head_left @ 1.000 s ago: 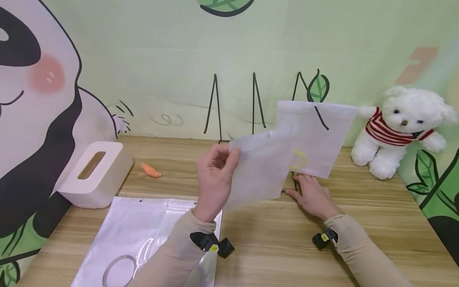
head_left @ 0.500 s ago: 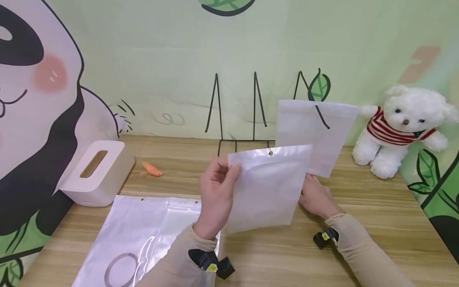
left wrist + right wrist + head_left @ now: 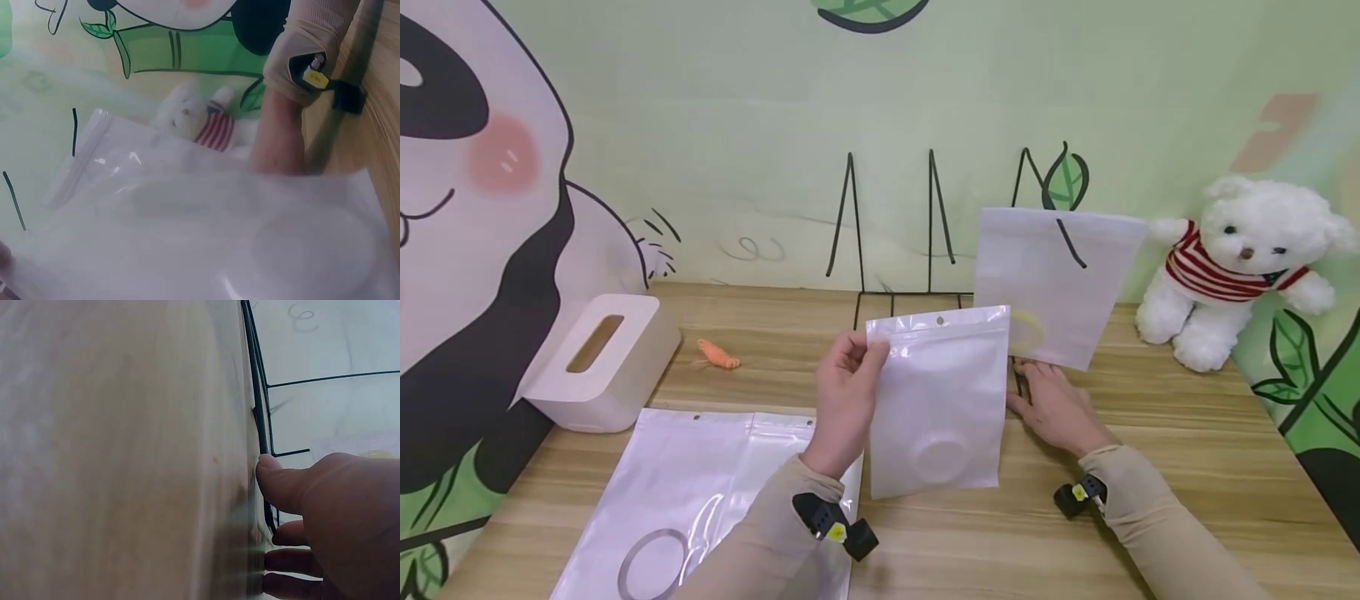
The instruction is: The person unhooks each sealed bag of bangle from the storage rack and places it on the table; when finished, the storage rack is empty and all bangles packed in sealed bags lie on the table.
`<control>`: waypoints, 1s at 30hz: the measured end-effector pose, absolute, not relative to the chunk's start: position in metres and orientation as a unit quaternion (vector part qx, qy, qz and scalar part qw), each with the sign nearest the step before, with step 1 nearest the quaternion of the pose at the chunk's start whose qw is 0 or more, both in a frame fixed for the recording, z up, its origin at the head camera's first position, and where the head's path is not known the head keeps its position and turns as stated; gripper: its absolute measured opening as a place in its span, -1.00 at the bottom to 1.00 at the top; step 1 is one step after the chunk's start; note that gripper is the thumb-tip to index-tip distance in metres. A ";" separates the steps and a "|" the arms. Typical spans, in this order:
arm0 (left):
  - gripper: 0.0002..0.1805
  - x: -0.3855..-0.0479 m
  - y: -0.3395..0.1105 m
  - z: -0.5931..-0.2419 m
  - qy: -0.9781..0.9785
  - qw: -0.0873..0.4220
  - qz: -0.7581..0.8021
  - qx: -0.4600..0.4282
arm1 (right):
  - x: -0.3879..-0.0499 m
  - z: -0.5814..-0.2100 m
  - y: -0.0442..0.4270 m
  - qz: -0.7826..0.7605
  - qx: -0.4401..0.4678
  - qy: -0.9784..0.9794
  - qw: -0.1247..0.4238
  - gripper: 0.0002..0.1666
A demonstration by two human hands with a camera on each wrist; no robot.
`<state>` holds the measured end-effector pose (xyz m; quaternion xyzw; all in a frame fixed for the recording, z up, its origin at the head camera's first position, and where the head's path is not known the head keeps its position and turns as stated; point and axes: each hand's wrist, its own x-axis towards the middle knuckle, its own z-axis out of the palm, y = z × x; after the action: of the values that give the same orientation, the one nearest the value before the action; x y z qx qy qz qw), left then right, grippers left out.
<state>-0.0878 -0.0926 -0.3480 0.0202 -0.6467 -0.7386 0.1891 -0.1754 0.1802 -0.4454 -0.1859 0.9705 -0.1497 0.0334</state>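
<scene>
My left hand [image 3: 846,404] pinches the upper left edge of a white zip bag [image 3: 936,392] with a hang hole; a pale ring shape shows through its lower part. In the left wrist view the same bag [image 3: 175,231] fills the lower half. A second white bag [image 3: 1052,267], with a yellow ring inside, hangs on the right hook of a black wire rack [image 3: 930,217]. Below that bag, my right hand [image 3: 1060,408] holds the rack's base at the tabletop. In the right wrist view its thumb [image 3: 281,484] lies against the black wire, with the other fingers below.
More white zip bags [image 3: 700,467] lie at the front left, one showing a grey ring. A white tissue box [image 3: 598,367] and an orange crayfish-like figure [image 3: 718,354] stand behind them. A white teddy bear [image 3: 1240,267] sits at right against the painted wall.
My left hand has lowered the bag and turned its face toward the head camera, so the hang hole and ring shape show. My right hand stays at the rack's base.
</scene>
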 end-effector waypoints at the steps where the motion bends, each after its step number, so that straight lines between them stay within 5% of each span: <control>1: -0.85 -0.089 -0.094 -0.349 -0.650 0.185 -0.737 0.023 | -0.176 -0.446 0.180 -0.150 -0.185 0.971 0.033 -0.28; 30: -0.81 -0.086 -0.131 -0.374 -0.797 -0.013 -0.602 0.047 | -0.176 -0.448 0.180 -0.159 -0.193 0.968 0.003 -0.27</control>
<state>-0.0859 -0.1308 -0.3739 0.0468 -0.7972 -0.6017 -0.0129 -0.1762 0.1798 -0.4481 -0.1927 0.9684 -0.1585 0.0028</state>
